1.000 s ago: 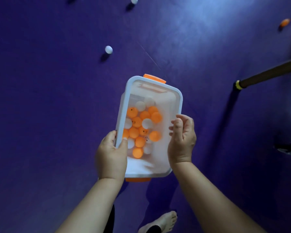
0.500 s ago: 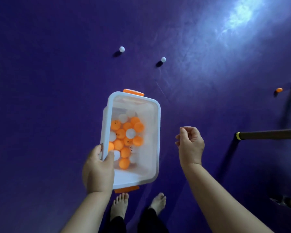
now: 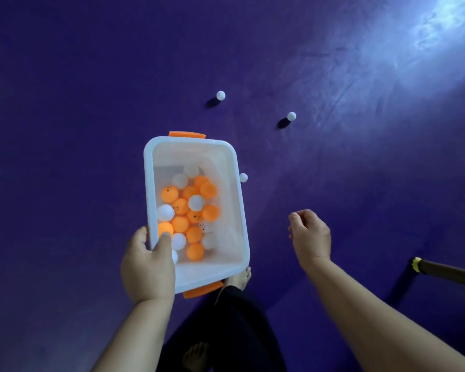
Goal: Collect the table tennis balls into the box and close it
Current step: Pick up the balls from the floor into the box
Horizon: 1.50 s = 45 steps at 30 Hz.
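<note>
The purple floor [image 3: 91, 103] stretches all around you. Above it you carry the translucent plastic box [image 3: 148, 183]. Its lid is off and not in view, and it has an orange latch [image 3: 187, 135] at each end. Your left hand [image 3: 147, 267] grips the near left rim, thumb over the wall. Your right hand [image 3: 310, 237] hangs to the right, fingers loosely curled, with nothing seen in it. The box looks stiff but light, so held by one hand it probably tips easily. Keep it level, or the orange and white balls [image 3: 193, 234] inside will roll.

Three white table tennis balls lie on the floor: the nearest ball [image 3: 243, 177] shows just past the box's right rim, the middle ball [image 3: 291, 116] and the farthest ball [image 3: 220, 95] lie well beyond. They are likely featherlight, smooth and quick to roll, so pinch each gently across its middle.
</note>
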Available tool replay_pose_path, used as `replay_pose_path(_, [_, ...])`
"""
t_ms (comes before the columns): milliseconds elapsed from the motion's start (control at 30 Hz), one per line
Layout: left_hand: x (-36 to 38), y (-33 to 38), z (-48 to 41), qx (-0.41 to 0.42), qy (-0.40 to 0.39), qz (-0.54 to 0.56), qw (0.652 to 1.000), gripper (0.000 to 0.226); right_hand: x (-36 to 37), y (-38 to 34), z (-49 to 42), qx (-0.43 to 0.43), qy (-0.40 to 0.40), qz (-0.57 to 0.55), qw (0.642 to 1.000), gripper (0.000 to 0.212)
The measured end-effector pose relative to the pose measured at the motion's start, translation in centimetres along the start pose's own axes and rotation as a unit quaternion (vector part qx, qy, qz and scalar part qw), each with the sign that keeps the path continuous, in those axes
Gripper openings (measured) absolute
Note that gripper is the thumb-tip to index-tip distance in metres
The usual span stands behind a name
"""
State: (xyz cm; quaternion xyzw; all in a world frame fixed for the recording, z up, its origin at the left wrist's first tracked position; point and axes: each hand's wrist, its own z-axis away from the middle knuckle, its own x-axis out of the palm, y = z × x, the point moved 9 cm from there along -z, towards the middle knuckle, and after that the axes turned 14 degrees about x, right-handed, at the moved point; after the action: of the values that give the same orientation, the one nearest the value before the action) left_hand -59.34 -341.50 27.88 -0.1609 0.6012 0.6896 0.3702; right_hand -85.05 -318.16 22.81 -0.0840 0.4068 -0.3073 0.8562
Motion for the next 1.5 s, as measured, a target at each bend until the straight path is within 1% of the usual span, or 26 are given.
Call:
replay_pose_path(133, [2.0, 1.3, -3.4, -0.01, 0.027, 0.013, 1.0, 0.027, 1.0, -3.4, -4.0, -0.012, -0.025, 0.069, 0.997, 0.017])
replay_pose_path(300, [3.5, 1.8, -6.6, -0.043, 0.073, 0.028, 0.996, 0.019, 3.9, -6.5, -8.1, -0.019, -0.042, 0.169, 0.985, 0.019])
replay_pose_path(433, [4.8, 1.9, -9.0, -0.071, 0.107, 0.039, 0.991, 0.024, 6.8, -8.8, -10.6, -0.024, -0.054, 0.215, 0.975, 0.021])
replay_pose_path(533, [6.6, 1.6, -11.4, -0.069, 0.113, 0.037, 0.99, 0.018, 9.6, -10.3, -12.8, -0.032, -0.06, 0.242, 0.968, 0.019])
replay_pose_path(667, [10.3, -0.1, -16.0, -0.081, 0.11, 0.031, 0.99, 0.019, 14.3, -11.2, -16.8, -0.037, -0.062, 0.269, 0.96, 0.018])
replay_pose_path(767, [13.4, -1.7, -19.9, -0.079, 0.102, 0.025, 0.991, 0.018, 18.7, -11.2, -20.5, -0.049, -0.058, 0.32, 0.944, 0.02])
replay_pose_path(833, [15.5, -2.9, -22.3, -0.076, 0.091, 0.021, 0.993, 0.019, 21.8, -10.6, -23.1, -0.053, -0.059, 0.356, 0.931, 0.025])
replay_pose_path(933, [18.4, -4.9, -25.9, -0.072, 0.064, 0.015, 0.995, 0.023, 26.0, -8.9, -26.5, -0.027, -0.084, 0.404, 0.911, 0.031])
replay_pose_path(1033, [20.6, -6.3, -29.3, -0.048, 0.032, -0.003, 0.998, 0.022, 29.0, -7.4, -28.9, 0.003, -0.093, 0.438, 0.894, 0.031])
replay_pose_path(1200, [22.4, -7.2, -33.4, -0.018, 0.02, -0.022, 0.999, 0.021, 32.1, -6.2, -31.5, 0.054, -0.081, 0.431, 0.897, 0.037])
replay_pose_path(1300, [22.9, -7.4, -35.0, -0.019, 0.017, -0.027, 0.999, 0.02, 33.3, -6.1, -32.3, 0.065, -0.109, 0.423, 0.897, 0.03])
replay_pose_path(1367, [23.0, -7.2, -35.9, -0.024, 0.011, -0.028, 0.999, 0.018, 33.8, -7.1, -32.4, 0.063, -0.127, 0.385, 0.912, 0.023])
replay_pose_path(1433, [22.9, -6.7, -36.7, -0.031, 0.01, -0.027, 0.999, 0.017, 33.3, -9.4, -32.2, 0.052, -0.114, 0.338, 0.933, 0.018])
replay_pose_path(1500, [22.4, -5.8, -37.4, -0.04, 0.012, -0.024, 0.999, 0.017, 32.4, -12.1, -32.2, 0.047, -0.103, 0.325, 0.939, 0.016])
